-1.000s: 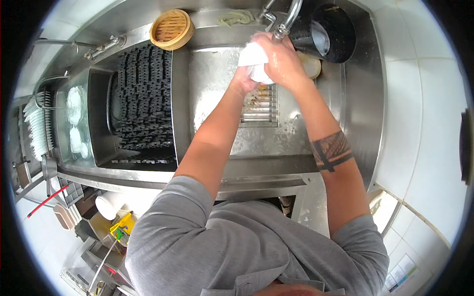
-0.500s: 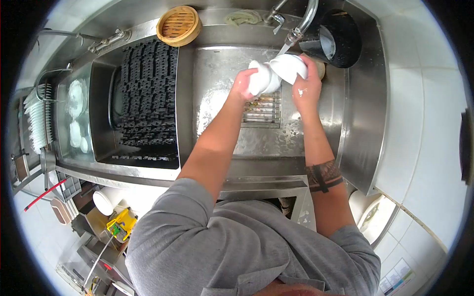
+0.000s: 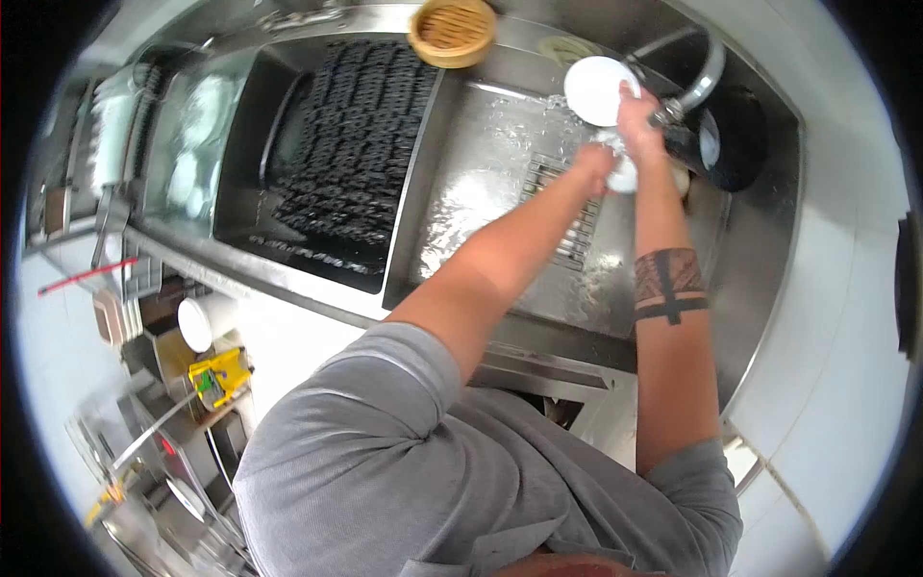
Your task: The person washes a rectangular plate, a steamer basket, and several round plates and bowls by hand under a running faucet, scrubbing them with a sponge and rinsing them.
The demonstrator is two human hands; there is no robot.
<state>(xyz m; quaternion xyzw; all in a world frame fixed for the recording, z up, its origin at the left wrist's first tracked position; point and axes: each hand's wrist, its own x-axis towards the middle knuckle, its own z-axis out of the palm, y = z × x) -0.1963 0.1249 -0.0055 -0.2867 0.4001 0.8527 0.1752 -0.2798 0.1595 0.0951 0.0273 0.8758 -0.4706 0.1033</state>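
A white bowl (image 3: 598, 93), its round face turned toward me, is gripped at its right edge by my right hand (image 3: 637, 123), fingers closed on the rim. Just below, my left hand (image 3: 597, 165) is closed on more white bowls (image 3: 623, 174), partly hidden behind my right wrist. The curved metal faucet (image 3: 685, 104) reaches down right beside my right hand. Both hands are over the steel sink (image 3: 471, 183), with splashing water around the bowls. A wire rack (image 3: 577, 236) lies on the sink floor beneath my left forearm.
A bamboo steamer (image 3: 453, 33) sits on the back ledge, near a green cloth (image 3: 567, 50). To the left, black ribbed mats (image 3: 356, 144) fill another basin, beyond which dishes soak in water (image 3: 199, 115). A black pot (image 3: 738, 144) stands at the sink's right corner.
My right hand has swung its bowl up and left past the faucet, turning its face toward me. My left hand has come closer beneath my right wrist. The whole view has tilted.
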